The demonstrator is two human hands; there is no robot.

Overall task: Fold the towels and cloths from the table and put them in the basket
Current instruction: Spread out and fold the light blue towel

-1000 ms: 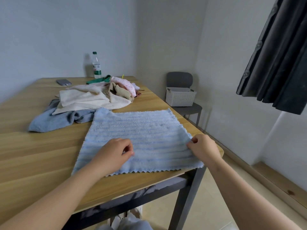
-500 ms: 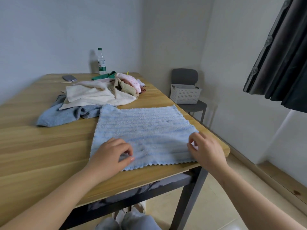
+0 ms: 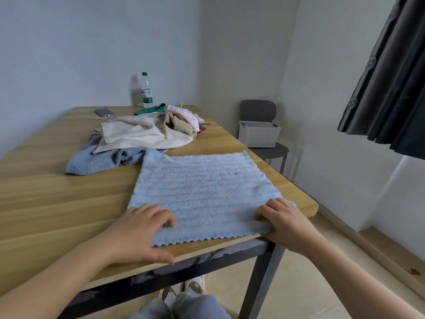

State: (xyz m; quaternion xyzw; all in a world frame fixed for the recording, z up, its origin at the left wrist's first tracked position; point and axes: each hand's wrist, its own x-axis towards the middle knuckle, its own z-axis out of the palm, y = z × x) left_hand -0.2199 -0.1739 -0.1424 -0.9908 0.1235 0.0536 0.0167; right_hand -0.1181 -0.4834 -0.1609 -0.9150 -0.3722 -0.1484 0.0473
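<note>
A light blue ribbed towel (image 3: 202, 192) lies spread flat at the near right corner of the wooden table (image 3: 57, 203). My left hand (image 3: 140, 233) grips its near left corner, fingers on top and thumb at the table edge. My right hand (image 3: 287, 224) grips the near right corner, where the fabric is bunched up a little. Behind the towel sits a pile of cloths: a darker blue towel (image 3: 96, 160), a cream towel (image 3: 138, 134), a tan cloth (image 3: 181, 124), a pink dotted cloth (image 3: 186, 116) and a green cloth (image 3: 151, 109). The white perforated basket (image 3: 258, 134) stands on a grey chair past the table's right side.
A water bottle (image 3: 146, 90) and a phone (image 3: 104, 112) with a cable are at the table's far edge by the wall. The grey chair (image 3: 271, 150) stands in the room corner. A dark curtain (image 3: 388, 77) hangs at the upper right. My feet show under the table.
Both hands have slid back to the towel's near corners and closed on them. The right corner is now slightly lifted and bunched. The view has shifted a little.
</note>
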